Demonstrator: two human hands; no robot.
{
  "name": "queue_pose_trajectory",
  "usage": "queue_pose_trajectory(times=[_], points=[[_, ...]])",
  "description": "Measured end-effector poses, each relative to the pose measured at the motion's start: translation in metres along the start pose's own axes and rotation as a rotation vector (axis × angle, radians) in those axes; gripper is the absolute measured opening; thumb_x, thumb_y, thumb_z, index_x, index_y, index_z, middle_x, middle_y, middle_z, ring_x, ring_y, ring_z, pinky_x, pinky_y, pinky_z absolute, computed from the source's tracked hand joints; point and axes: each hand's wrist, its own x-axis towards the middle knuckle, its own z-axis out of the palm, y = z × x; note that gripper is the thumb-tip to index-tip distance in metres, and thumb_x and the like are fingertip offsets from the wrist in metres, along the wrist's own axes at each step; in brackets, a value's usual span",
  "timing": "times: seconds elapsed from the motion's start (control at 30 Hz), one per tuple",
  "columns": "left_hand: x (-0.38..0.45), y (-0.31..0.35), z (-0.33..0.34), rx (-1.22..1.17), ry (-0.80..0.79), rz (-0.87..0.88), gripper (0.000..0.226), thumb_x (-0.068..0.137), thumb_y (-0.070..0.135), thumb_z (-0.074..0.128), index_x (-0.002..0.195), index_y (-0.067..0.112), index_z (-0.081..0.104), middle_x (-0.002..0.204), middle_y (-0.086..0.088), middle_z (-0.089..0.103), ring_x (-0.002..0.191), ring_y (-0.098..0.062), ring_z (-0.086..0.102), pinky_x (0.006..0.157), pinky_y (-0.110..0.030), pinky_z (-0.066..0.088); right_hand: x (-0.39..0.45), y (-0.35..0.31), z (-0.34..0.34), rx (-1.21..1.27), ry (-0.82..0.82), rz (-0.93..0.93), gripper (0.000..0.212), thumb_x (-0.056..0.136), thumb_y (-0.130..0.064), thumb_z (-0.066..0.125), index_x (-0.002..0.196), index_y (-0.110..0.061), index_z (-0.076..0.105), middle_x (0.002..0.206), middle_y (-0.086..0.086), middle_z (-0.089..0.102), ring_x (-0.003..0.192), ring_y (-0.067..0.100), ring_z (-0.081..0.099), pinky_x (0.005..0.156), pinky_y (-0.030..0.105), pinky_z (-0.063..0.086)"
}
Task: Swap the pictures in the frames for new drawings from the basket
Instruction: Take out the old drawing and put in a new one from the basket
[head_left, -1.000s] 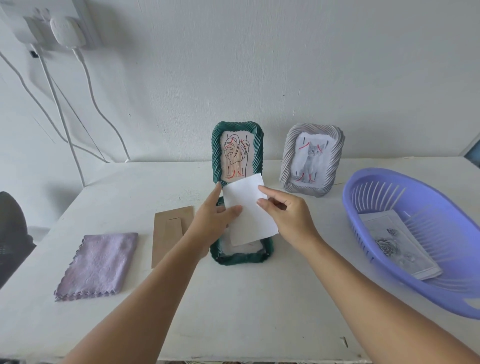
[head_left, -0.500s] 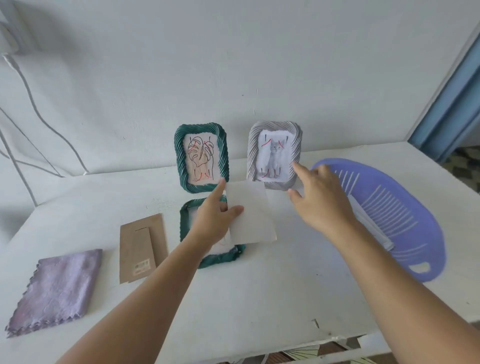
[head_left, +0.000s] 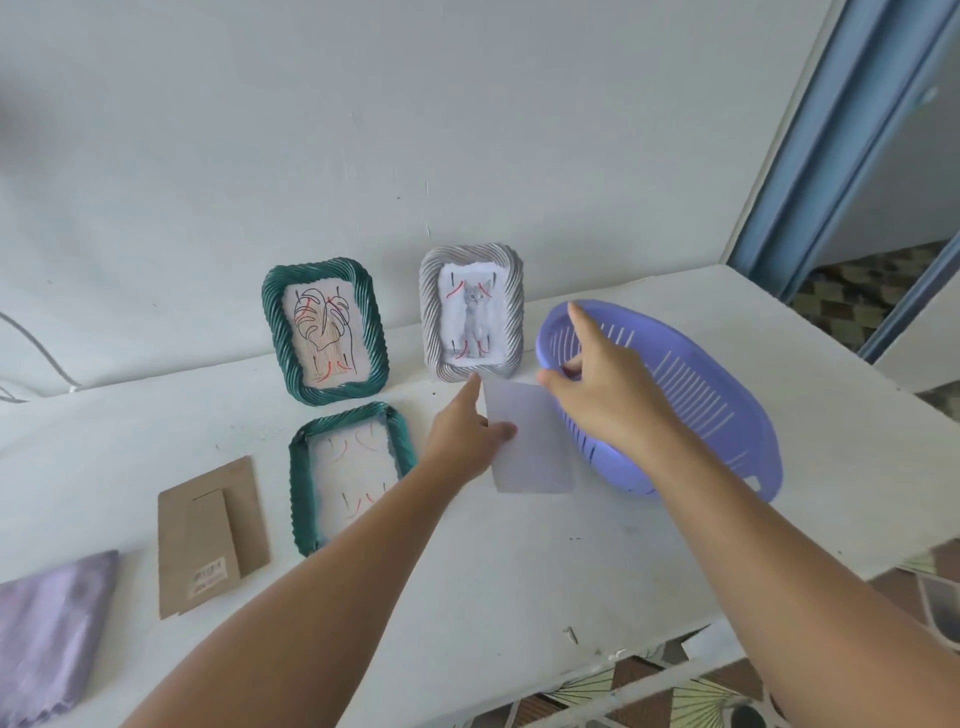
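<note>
A green frame (head_left: 324, 332) with a leaf drawing and a grey frame (head_left: 471, 313) with a cat picture stand against the wall. A second green frame (head_left: 349, 470) lies flat and open-backed on the white table (head_left: 519, 561). My left hand (head_left: 465, 439) pinches a white sheet (head_left: 530, 441), blank side up, just right of the flat frame. My right hand (head_left: 605, 384) reaches over the near rim of the purple basket (head_left: 691, 395), fingers spread; what is under it inside the basket is hidden.
The frame's brown cardboard backing (head_left: 208, 538) lies left of the flat frame. A lilac cloth (head_left: 47, 629) sits at the table's left front edge. A blue door frame (head_left: 852, 130) stands at the right. The table's front edge runs close below my arms.
My left hand carried the white sheet rightward off the flat frame. My right hand let go of it and moved to the basket. The view swung right.
</note>
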Motion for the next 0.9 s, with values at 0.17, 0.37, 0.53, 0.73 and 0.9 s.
queue_pose_trajectory(times=[0.17,0.37,0.53,0.73,0.9], points=[[0.002,0.005,0.015,-0.049,-0.024,-0.023,0.090,0.090,0.025,0.072,0.161,0.031,0.017,0.101,-0.003,0.068,0.089,-0.017,0.063,0.067,-0.029,0.047,-0.006,-0.002,0.010,0.008,-0.037,0.003,0.085,0.095,-0.042,0.064,0.161,-0.033,0.010,0.101,-0.004,0.072,0.102,0.023,0.064,0.090,0.039,0.051],[0.005,0.000,0.020,-0.029,-0.029,-0.016,0.092,0.090,0.029,0.072,0.161,0.031,0.015,0.093,-0.003,0.065,0.080,-0.014,0.062,0.059,-0.026,0.044,-0.011,0.006,0.028,0.010,-0.037,-0.026,0.083,0.094,-0.039,0.066,0.159,-0.030,0.015,0.092,-0.004,0.074,0.092,0.024,0.067,0.086,0.043,0.054],[0.004,0.001,0.017,0.103,-0.033,0.040,0.088,0.092,0.032,0.071,0.162,0.027,0.017,0.089,-0.001,0.063,0.079,-0.013,0.059,0.059,-0.024,0.040,-0.011,0.007,0.027,0.015,-0.030,-0.022,0.082,0.094,-0.042,0.065,0.159,-0.030,0.017,0.099,-0.007,0.074,0.100,0.023,0.065,0.089,0.040,0.052],[-0.001,0.009,0.004,0.248,0.158,0.196,0.066,0.103,0.038,0.052,0.161,0.029,0.021,0.128,-0.010,0.054,0.118,-0.024,0.053,0.094,-0.030,0.038,-0.006,0.015,0.015,0.100,-0.070,0.055,0.063,0.100,-0.054,0.049,0.156,-0.029,0.033,0.124,-0.004,0.068,0.122,0.022,0.059,0.099,0.037,0.045],[-0.016,0.038,0.001,0.000,0.011,0.163,0.069,0.099,0.055,0.052,0.159,0.035,0.024,0.099,-0.004,0.072,0.084,-0.017,0.068,0.073,-0.028,0.050,0.013,0.047,-0.010,-0.113,-0.066,0.050,0.055,0.100,-0.042,0.057,0.151,-0.028,0.043,0.132,0.001,0.059,0.122,0.024,0.057,0.100,0.044,0.048]])
